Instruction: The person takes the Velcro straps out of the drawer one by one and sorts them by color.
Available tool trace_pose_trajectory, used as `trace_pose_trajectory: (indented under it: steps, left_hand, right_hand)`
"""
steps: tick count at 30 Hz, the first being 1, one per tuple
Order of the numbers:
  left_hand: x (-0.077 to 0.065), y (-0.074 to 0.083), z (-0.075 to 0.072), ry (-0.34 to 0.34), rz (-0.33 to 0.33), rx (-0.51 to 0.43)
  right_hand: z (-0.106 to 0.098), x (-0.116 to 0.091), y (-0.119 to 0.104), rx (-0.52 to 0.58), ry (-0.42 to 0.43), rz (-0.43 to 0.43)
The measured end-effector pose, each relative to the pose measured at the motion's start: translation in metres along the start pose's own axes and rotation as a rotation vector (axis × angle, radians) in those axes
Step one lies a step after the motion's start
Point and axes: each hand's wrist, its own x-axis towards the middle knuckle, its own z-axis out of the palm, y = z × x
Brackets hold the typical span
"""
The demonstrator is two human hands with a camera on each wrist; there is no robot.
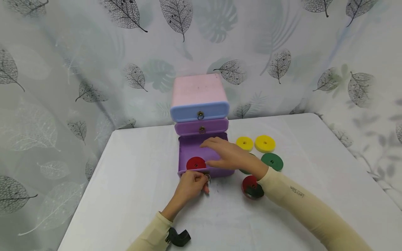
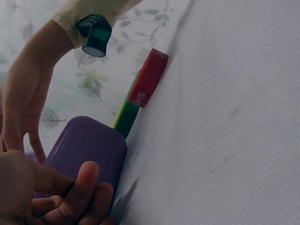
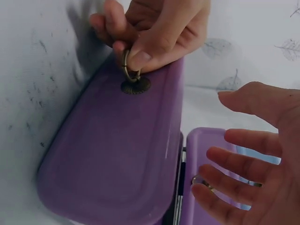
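Note:
A small cabinet point(image 1: 199, 90) with a pink top has its lowest purple drawer point(image 1: 184, 150) pulled out. Inside that drawer, near its front, lies a red disc point(image 1: 196, 163). My left hand point(image 1: 190, 184) pinches the brass ring pull point(image 3: 127, 65) on the drawer front between thumb and finger. Above the drawer's right side hovers my right hand point(image 1: 230, 155), fingers spread and holding nothing. Its thumb overlaps the edge of the red disc in the head view. In the right wrist view the right fingers point(image 3: 241, 161) are apart, beside the drawer.
Right of the drawer lie two yellow discs point(image 1: 265, 143), green discs point(image 1: 272, 161) partly behind the right arm, and a red disc point(image 1: 250, 182) under a black wrist camera. The upper blue drawer point(image 1: 199, 111) and middle purple drawer point(image 1: 188, 128) are closed. Leaf-patterned cloth point(image 1: 150, 52) hangs behind the table.

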Motion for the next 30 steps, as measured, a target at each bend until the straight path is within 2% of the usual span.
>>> trace_pose_trajectory:
  steps: [7, 16, 30]
  left_hand:
    - [0.001, 0.0, -0.002, 0.006, 0.011, 0.0]
    - [0.002, 0.001, -0.002, 0.013, 0.026, -0.001]
    - [0.0, -0.005, 0.001, 0.02, 0.04, 0.004]
  right_hand:
    - [0.007, 0.018, 0.005, -0.035, -0.085, -0.031]
    - [0.014, 0.039, 0.011, -0.019, -0.192, -0.091]
    - [0.026, 0.055, 0.023, 0.022, -0.328, -0.125]
